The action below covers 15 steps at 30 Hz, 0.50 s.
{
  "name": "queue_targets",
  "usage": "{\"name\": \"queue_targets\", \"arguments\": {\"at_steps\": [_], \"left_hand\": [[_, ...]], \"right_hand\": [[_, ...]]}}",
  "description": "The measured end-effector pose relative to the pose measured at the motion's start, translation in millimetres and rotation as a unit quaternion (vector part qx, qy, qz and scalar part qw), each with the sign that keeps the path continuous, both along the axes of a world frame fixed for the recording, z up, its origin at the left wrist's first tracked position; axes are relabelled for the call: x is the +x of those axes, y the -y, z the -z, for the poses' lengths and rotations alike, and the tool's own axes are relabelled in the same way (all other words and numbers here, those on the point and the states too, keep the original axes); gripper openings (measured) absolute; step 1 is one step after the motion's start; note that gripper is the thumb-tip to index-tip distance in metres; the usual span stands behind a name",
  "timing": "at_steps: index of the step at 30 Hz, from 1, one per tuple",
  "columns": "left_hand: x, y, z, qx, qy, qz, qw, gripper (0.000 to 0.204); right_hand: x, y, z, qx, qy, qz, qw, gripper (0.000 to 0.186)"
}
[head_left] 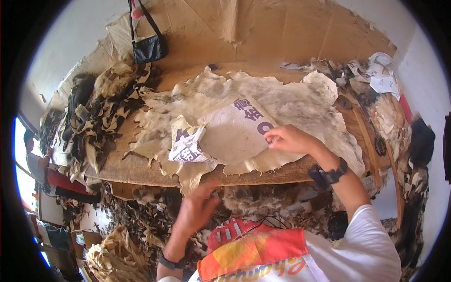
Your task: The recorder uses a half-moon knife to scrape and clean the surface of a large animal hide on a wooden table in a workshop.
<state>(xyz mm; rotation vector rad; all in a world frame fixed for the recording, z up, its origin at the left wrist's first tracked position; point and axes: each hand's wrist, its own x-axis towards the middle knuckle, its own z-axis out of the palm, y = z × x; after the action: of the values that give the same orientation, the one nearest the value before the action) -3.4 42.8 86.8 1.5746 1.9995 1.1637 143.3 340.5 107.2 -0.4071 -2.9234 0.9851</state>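
Observation:
A large pale hide [183, 98] with grey patches and ragged edges is spread over the wooden table [263, 177]. On its middle lies a white paper sheet [218, 115] with purple print, its left part crumpled and folded up. My right hand [289, 140] is at the sheet's right edge, thumb and fingers pinched together; a small dark thing shows at the fingertips, too small to name. Slightly blurred, my left hand [199, 207] hovers before the table's front edge, near a hanging flap of the hide, fingers apart and holding nothing.
Dark fur scraps [91, 113] heap on the table's left end. Toward the right lie wooden sticks [369, 141], scissors [379, 145] and white paper patterns [384, 83]. A black bag [149, 49] hangs at the back. Another person [35, 162] is at far left.

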Motion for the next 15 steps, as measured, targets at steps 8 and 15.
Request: {"name": "queue_targets", "arguments": {"at_steps": [8,15], "left_hand": [[-59.7,-103.8,19.4,-0.112,-0.324,-0.209,0.916,0.051],[-81.0,-92.2,46.3,-0.237,-0.201,-0.341,0.887,0.025]], "right_hand": [[-73.0,-87.3,95.7,0.122,0.062,0.177,0.975,0.036],[-69.8,-127.4,116.5,0.083,0.026,0.289,0.953,0.029]]}}
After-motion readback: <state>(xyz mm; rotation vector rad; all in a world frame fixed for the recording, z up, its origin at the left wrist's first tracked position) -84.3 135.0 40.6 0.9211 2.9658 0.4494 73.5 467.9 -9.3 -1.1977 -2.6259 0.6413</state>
